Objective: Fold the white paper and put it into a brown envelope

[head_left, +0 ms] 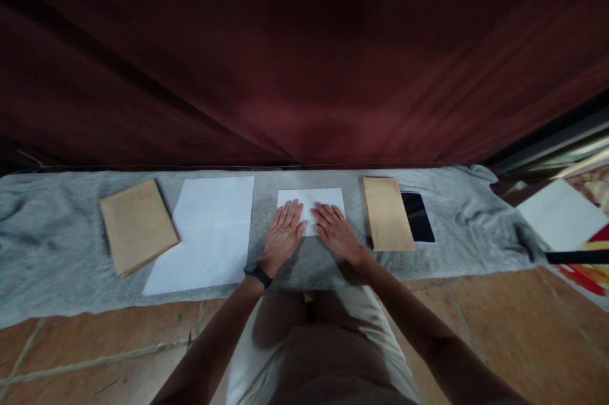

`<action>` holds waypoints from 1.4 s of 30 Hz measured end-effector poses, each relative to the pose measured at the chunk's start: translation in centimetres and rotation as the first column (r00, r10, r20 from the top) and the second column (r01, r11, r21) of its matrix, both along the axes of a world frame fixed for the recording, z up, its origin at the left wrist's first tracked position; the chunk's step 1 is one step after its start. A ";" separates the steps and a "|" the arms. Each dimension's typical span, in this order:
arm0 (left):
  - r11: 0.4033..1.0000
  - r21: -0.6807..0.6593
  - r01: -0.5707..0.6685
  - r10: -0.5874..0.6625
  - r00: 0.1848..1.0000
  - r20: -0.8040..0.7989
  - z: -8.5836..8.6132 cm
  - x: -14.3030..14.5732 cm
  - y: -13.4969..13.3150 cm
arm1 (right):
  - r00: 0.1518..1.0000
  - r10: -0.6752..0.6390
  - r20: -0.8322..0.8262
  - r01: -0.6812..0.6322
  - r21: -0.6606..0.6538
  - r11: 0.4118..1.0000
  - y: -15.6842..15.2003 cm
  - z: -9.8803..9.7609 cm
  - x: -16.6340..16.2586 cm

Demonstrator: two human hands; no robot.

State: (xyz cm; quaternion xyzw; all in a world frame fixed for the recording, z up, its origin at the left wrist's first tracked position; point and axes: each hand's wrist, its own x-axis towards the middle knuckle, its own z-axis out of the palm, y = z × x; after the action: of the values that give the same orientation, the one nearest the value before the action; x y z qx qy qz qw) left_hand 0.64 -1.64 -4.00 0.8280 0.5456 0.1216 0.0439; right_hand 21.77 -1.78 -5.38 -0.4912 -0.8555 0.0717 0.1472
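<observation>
A white sheet of paper (310,196), small and perhaps folded, lies flat in front of me on a grey cloth (457,214). On its left part rests my left hand (284,232), palm down with the fingers stretched out; a dark band circles that wrist. My right hand (337,231) lies flat on the paper's right part, fingers extended. Neither hand grips anything. Left of them is a larger white sheet (209,233), with a faint crease across it. To the right lies a stack of brown envelopes or folded brown paper (387,214).
Another brown paper stack (139,224) overlaps the large sheet's left edge. A dark phone or tablet (419,218) sits partly under the right stack. Behind the cloth hangs a dark red curtain (304,87). Another white sheet (561,214) is at far right, above tiled floor (504,316).
</observation>
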 end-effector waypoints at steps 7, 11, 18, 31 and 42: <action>0.998 -0.018 -0.057 0.057 0.998 -0.006 -0.2 -0.1 -0.4 | 0.969 -0.245 -0.024 0.246 0.062 0.967 0.7 -0.8 0.6; 0.997 -0.014 -0.082 0.082 0.997 -0.006 -0.3 -0.4 -0.6 | 0.931 -0.356 -0.084 0.364 0.111 0.925 0.6 -1.4 1.5; 0.990 0.012 -0.137 0.138 0.990 -0.029 -0.2 0.1 -1.1 | 0.836 -0.536 -0.119 0.548 0.114 0.829 -0.9 -0.6 1.6; 1.000 0.009 0.014 -0.013 0.990 -0.138 0.4 1.1 -2.0 | 0.611 -0.739 -0.284 0.570 -0.489 0.660 0.6 3.5 1.5; 0.998 0.062 -0.005 -0.012 0.962 0.271 7.2 6.8 -5.5 | 0.418 -0.566 -0.711 0.364 -0.439 0.821 -1.7 13.3 1.3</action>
State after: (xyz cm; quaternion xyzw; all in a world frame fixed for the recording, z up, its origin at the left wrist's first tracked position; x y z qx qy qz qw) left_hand 7.44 -7.19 3.24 0.8055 0.5289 0.2506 0.0930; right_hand 23.09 -3.48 7.92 -0.6312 -0.5016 0.3390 0.4847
